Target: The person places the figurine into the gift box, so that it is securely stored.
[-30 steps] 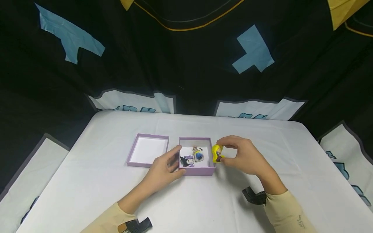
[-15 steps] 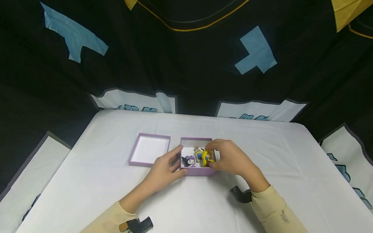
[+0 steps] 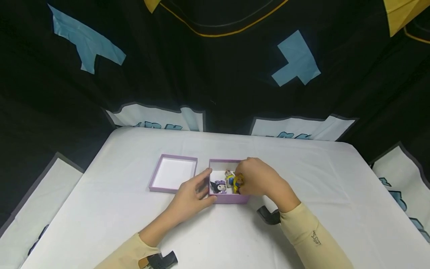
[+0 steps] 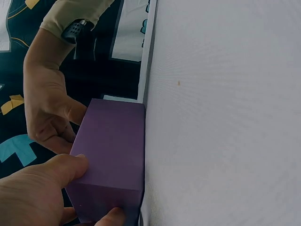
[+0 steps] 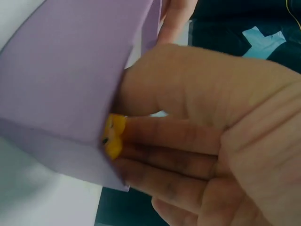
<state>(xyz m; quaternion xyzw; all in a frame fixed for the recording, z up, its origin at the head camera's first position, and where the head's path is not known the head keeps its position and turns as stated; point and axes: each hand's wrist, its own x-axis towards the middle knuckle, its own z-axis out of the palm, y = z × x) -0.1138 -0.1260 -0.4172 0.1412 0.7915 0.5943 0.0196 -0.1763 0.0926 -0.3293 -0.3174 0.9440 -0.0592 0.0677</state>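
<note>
A purple open box (image 3: 231, 199) with a white inside stands on the table. My left hand (image 3: 190, 196) grips its left end, thumb on the near wall and fingers along the left side. Inside lie a black-and-purple figurine (image 3: 219, 186) at the near left and a yellow, blue and white figurine (image 3: 230, 178) behind it. My right hand (image 3: 258, 178) reaches over the box's right side and holds a yellow-haired figurine (image 3: 237, 184) down inside; fingers partly hide it. In the right wrist view its yellow top (image 5: 115, 136) shows beside the box wall (image 5: 61, 70).
Left of the box lies a shallow purple lid (image 3: 173, 173), its white inside facing up. White cloth covers the table (image 3: 215, 235). A black patterned curtain (image 3: 215, 74) hangs behind. A dark device sits at each wrist.
My right hand has moved left and down with the yellow-haired figurine, from outside the box's right wall to inside it. My left hand stays on the box.
</note>
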